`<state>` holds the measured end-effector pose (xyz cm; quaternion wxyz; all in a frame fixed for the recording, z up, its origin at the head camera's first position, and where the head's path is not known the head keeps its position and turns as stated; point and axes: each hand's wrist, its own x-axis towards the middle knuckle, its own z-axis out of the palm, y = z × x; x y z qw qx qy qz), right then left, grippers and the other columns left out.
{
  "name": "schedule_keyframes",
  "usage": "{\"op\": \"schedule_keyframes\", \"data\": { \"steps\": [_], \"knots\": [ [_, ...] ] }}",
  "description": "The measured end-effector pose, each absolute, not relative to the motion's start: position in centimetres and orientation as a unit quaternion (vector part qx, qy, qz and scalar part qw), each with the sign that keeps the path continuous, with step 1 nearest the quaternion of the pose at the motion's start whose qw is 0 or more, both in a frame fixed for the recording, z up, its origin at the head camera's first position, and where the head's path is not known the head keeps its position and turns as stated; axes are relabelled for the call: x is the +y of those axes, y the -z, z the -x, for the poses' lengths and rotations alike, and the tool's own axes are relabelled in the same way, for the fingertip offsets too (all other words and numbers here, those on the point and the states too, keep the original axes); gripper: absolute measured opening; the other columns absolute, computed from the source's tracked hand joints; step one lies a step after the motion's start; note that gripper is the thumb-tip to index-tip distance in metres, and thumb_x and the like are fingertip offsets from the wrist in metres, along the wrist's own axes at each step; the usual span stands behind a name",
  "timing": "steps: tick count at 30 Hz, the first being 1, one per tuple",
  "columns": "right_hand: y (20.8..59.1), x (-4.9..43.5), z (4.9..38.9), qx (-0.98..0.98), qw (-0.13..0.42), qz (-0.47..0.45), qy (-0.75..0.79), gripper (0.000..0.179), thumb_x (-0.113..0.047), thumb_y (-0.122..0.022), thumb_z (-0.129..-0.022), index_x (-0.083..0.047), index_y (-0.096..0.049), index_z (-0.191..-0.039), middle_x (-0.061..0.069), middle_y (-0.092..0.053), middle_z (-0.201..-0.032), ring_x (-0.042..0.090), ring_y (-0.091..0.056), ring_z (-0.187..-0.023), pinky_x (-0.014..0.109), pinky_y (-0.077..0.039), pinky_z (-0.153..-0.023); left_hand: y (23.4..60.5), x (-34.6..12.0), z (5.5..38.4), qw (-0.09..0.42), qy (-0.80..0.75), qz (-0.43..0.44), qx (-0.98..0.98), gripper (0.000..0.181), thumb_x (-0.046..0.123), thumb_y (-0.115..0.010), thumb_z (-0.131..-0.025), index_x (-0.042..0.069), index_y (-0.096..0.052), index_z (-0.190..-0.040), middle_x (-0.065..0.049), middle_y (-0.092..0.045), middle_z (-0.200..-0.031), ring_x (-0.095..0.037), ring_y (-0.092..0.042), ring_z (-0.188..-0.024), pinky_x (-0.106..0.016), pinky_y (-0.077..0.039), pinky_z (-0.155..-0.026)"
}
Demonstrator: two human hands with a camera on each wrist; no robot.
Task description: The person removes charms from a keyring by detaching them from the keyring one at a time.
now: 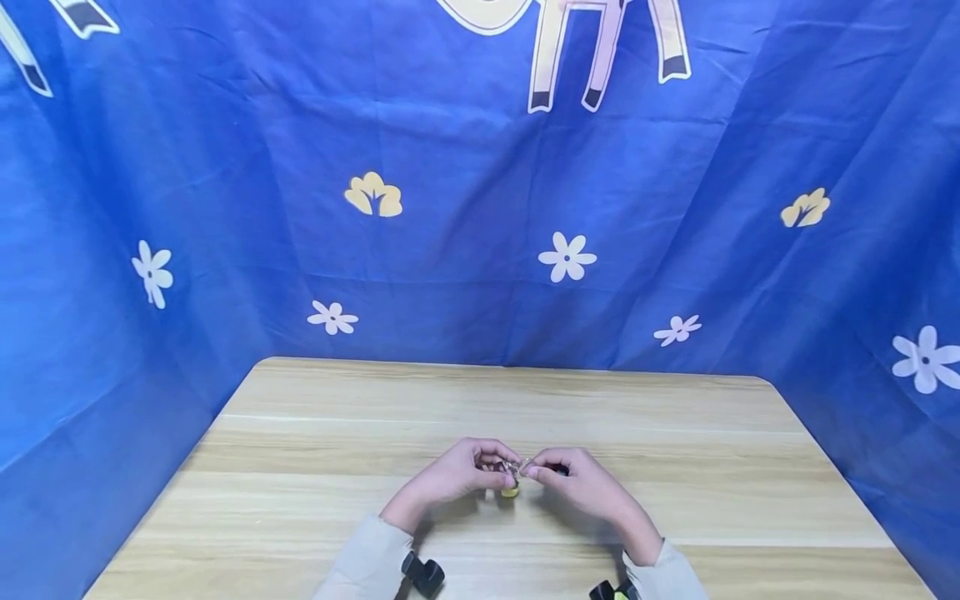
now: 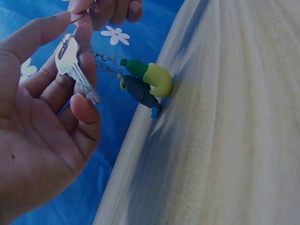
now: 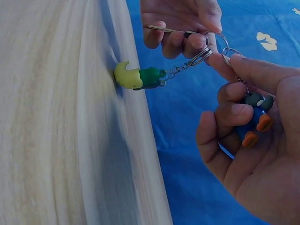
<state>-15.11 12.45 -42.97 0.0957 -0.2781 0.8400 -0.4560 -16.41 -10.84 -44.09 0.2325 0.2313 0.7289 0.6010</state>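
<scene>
Over the middle of the table, my left hand point(image 1: 455, 479) pinches a metal key ring point(image 2: 82, 18) between thumb and fingertip. A silver key point(image 2: 75, 70) hangs from it across the fingers. Two charms dangle on short chains: a green and yellow one point(image 3: 133, 78), close to the table, and a dark blue one point(image 2: 139, 90). Facing it, my right hand point(image 1: 585, 485) pinches a second split ring point(image 3: 227, 57), which meets the first ring. From that ring a small figure charm point(image 3: 255, 112) with a blue body and orange feet hangs against the right fingers.
The light wood table point(image 1: 525, 408) has rounded far corners. A blue cloth point(image 1: 450, 275) printed with white flowers surrounds it at the back and both sides. Dark wrist-worn devices point(image 1: 423, 575) sit by the sleeves near the front.
</scene>
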Motion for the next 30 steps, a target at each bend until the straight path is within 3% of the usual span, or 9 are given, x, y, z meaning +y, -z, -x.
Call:
{"op": "schedule_keyframes", "data": {
  "steps": [7,13,18,22,30],
  "knots": [
    [42.84,12.46,15.07,0.834,0.096,0.277,0.467,0.022,-0.028,-0.058,-0.096,-0.013,-0.073,-0.103,0.004,-0.073,-0.104,0.002,-0.06,-0.09,0.02,-0.049,-0.077,44.05,-10.7,16.46,0.203,-0.595,-0.236,0.741,0.03,0.015,-0.069,-0.087,0.0,-0.064,-0.113,-0.014,-0.071,-0.096,-0.011,-0.064,-0.081,-0.019,-0.053,-0.074],
    [42.77,12.44,14.91,0.836,0.085,0.274,0.467,0.024,-0.03,-0.058,-0.096,-0.014,-0.073,-0.105,0.003,-0.073,-0.108,0.008,-0.064,-0.1,0.022,-0.051,-0.085,44.04,-10.68,16.47,0.184,-0.589,-0.233,0.751,0.028,0.018,-0.068,-0.088,0.001,-0.065,-0.111,-0.017,-0.07,-0.096,-0.017,-0.064,-0.081,-0.023,-0.053,-0.074],
    [42.56,12.3,14.88,0.834,0.083,0.279,0.47,0.026,-0.029,-0.057,-0.096,-0.012,-0.072,-0.108,0.004,-0.072,-0.109,0.009,-0.064,-0.1,0.023,-0.051,-0.086,44.07,-10.74,16.55,0.176,-0.592,-0.223,0.754,0.027,0.017,-0.067,-0.088,0.001,-0.065,-0.11,-0.02,-0.07,-0.096,-0.027,-0.066,-0.085,-0.028,-0.055,-0.077],
    [42.42,12.21,14.9,0.834,0.076,0.283,0.468,0.026,-0.03,-0.057,-0.096,-0.013,-0.072,-0.109,0.004,-0.072,-0.109,0.009,-0.065,-0.1,0.023,-0.052,-0.086,44.02,-10.72,16.67,0.171,-0.594,-0.217,0.755,0.027,0.018,-0.066,-0.088,0.001,-0.065,-0.109,-0.022,-0.069,-0.096,-0.027,-0.065,-0.084,-0.03,-0.055,-0.075],
    [42.53,12.27,14.74,0.832,0.074,0.284,0.47,0.024,-0.026,-0.059,-0.095,-0.01,-0.073,-0.107,0.006,-0.073,-0.104,0.003,-0.061,-0.09,0.022,-0.051,-0.078,44.02,-10.52,16.51,0.167,-0.603,-0.199,0.754,0.028,0.02,-0.067,-0.088,0.002,-0.066,-0.109,-0.01,-0.07,-0.09,-0.023,-0.067,-0.081,-0.036,-0.056,-0.077]
  ]
}}
